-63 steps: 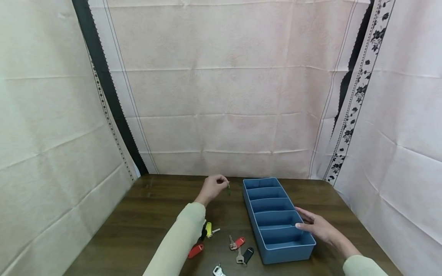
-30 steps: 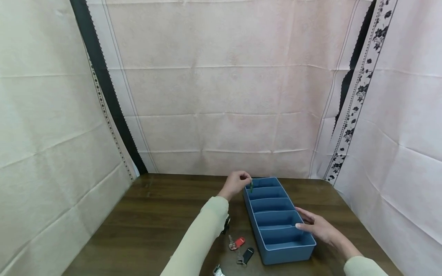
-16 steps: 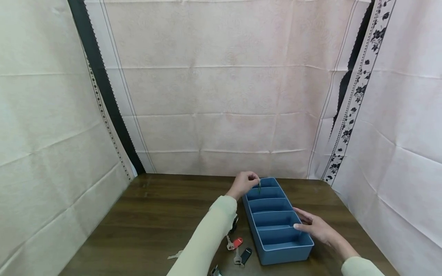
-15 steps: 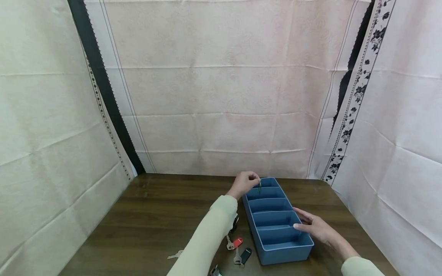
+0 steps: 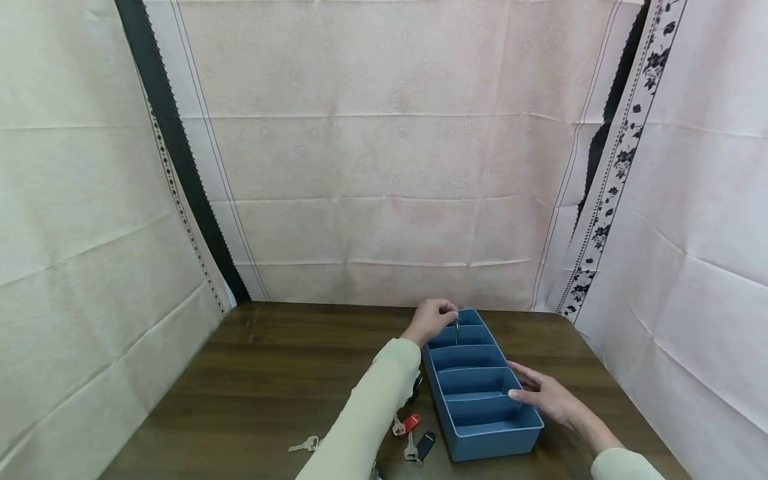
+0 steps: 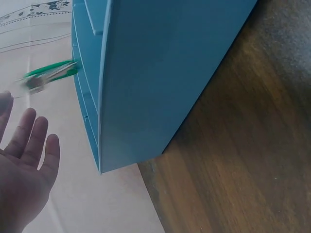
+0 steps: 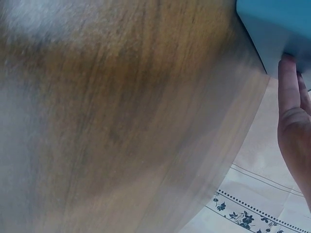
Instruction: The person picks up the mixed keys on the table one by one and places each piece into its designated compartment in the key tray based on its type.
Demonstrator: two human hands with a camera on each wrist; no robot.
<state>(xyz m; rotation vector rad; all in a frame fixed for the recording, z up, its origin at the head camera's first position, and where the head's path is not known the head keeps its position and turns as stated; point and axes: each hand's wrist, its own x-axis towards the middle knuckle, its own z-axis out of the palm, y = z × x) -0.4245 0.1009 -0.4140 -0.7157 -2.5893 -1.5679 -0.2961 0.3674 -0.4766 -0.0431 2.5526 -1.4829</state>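
Observation:
My left hand pinches a key with a green tag by its top, so that it hangs over the far part of a blue divided box. In the head view the tag is a thin green strip in front of the second compartment from the far end. The left wrist view shows key and tag blurred, beside the box's rim. My right hand holds the box's right side, its thumb over the rim and its fingers against the outer wall. In the right wrist view the fingertips touch that wall.
Left of the box on the brown wooden table lie a key with a red tag and one with a black tag. Another key shows beside the left sleeve, which hides more items. Pale cloth surrounds the table.
My left hand has carried the green-tagged key rightwards, from above the table to over the box's far compartments. The right hand stays on the box. The sleeve now covers the yellow tag.

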